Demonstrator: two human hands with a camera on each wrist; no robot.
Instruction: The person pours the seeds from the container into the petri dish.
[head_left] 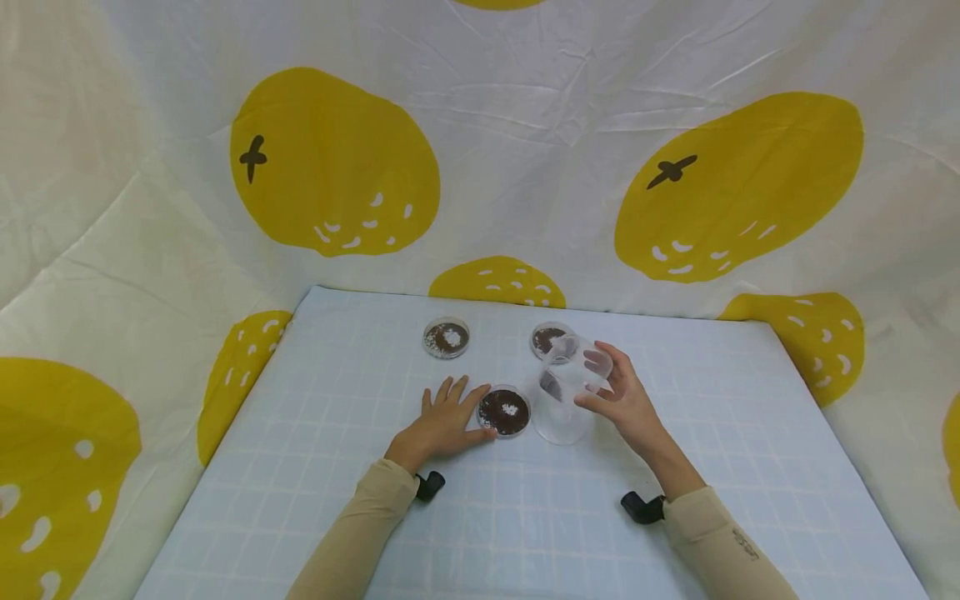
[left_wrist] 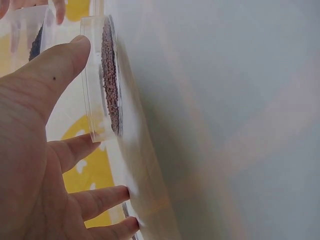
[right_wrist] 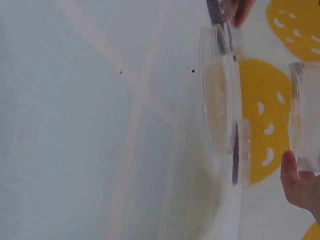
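Note:
In the head view my left hand (head_left: pixel 442 421) holds a round clear petri dish (head_left: pixel 504 412) of dark brown granules, topped with a small white heap. Its thumb and index finger touch opposite sides of the rim, while the other fingers spread on the table. My right hand (head_left: pixel 626 404) grips a clear plastic cup (head_left: pixel 597 360), tilted to the left. A dark patch shows toward the cup's lower left end. Beneath it lies a clear dish (head_left: pixel 562 432) with no dark layer visible. In the right wrist view, this clear dish (right_wrist: pixel 216 95) is seen edge-on, apart from the cup (right_wrist: pixel 306 117).
Two similar dishes of dark granules and white bits stand farther back, one at left (head_left: pixel 446 338) and one at right (head_left: pixel 550 335), partly behind the cup. A pale blue checked cloth covers the table (head_left: pixel 480 525). A white curtain with yellow fruit (head_left: pixel 337 167) hangs behind.

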